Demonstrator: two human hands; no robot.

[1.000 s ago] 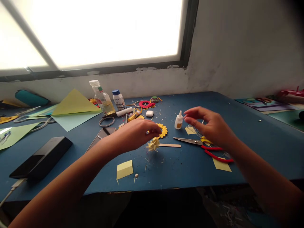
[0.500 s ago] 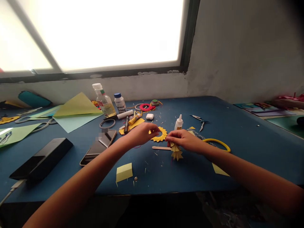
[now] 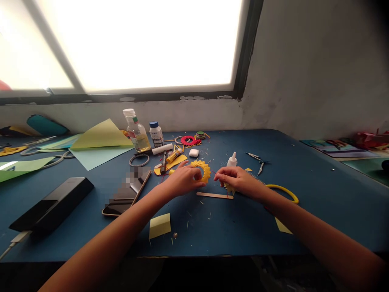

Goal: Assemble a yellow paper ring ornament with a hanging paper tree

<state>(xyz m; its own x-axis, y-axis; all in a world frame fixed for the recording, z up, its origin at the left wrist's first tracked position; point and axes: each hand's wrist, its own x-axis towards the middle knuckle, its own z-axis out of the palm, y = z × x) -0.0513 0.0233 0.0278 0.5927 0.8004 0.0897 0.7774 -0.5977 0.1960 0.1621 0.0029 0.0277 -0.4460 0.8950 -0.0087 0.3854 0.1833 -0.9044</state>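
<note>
My left hand [image 3: 185,180] is closed on the near edge of a yellow folded-paper ring [image 3: 206,169], which is tilted up from the table. To its right, my right hand [image 3: 238,180] has its thumb and fingers pinched together. A pale yellow pointed folded-paper piece [image 3: 230,189] shows beneath that hand, mostly hidden by the palm. A short thin reddish strand seems to stick out at the fingertips. Below the hands lies a flat wooden craft stick [image 3: 215,195]. A white nozzle-tipped glue bottle [image 3: 232,160] stands just behind my right hand.
A phone [image 3: 123,202] and a black box-shaped device [image 3: 51,202] lie on the left. Behind are a glass bottle [image 3: 139,136], a blue-capped bottle [image 3: 156,136] and a red paper ring [image 3: 190,140]. Compasses [image 3: 258,158] and a yellow hoop [image 3: 285,191] are right; folded paper [image 3: 160,225] sits in front.
My left hand has come down and taken hold of the yellow paper ring, tilting it up from the table. The pale yellow piece at my right hand has shifted up under the palm.
</note>
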